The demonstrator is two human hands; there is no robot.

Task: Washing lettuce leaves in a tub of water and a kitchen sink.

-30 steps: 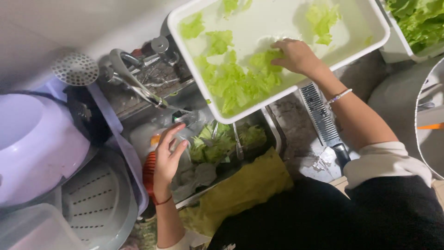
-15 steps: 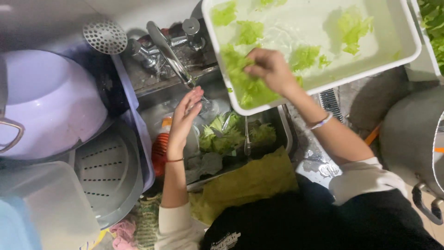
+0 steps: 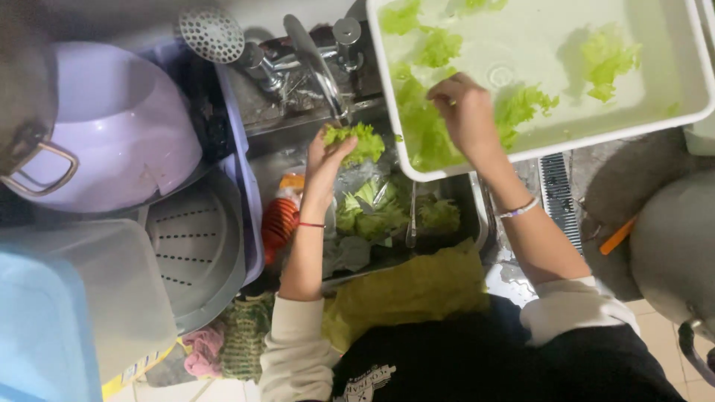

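Left hand (image 3: pixel 325 152): raised under the tap spout (image 3: pixel 316 63), fingers curled around a lettuce leaf (image 3: pixel 359 140), gripping it from the left side. Thin red band on that wrist.

Right hand (image 3: pixel 465 112): reaching into the white tub (image 3: pixel 536 145), fingers bent down and closed on wet lettuce in the tub (image 3: pixel 417 126). Exact pinch hidden by the back of the hand. Pale bracelet on that wrist.

Tub: rectangular, shallow, water in it, loose green leaves floating at the left side and one at the far right (image 3: pixel 609 56). It sits above the sink (image 3: pixel 469 223), its near-left corner overhanging the basin.

Sink: more lettuce pieces (image 3: pixel 380 212) piled in the basin just below the left hand; an orange-red object (image 3: pixel 279 223) at the basin's left edge.

Further out: round perforated skimmer (image 3: pixel 212 33) beside the tap handles. Left of the sink, a lilac bowl (image 3: pixel 112 126), a grey colander (image 3: pixel 197 249) below it, a translucent lidded box (image 3: pixel 112 290) and a blue container (image 3: pixel 41 335) at the frame's lower left. Yellow cloth (image 3: pixel 413 286) draped over the sink's front edge, against the person's dark top. Grey pot (image 3: pixel 670 246) at the right.
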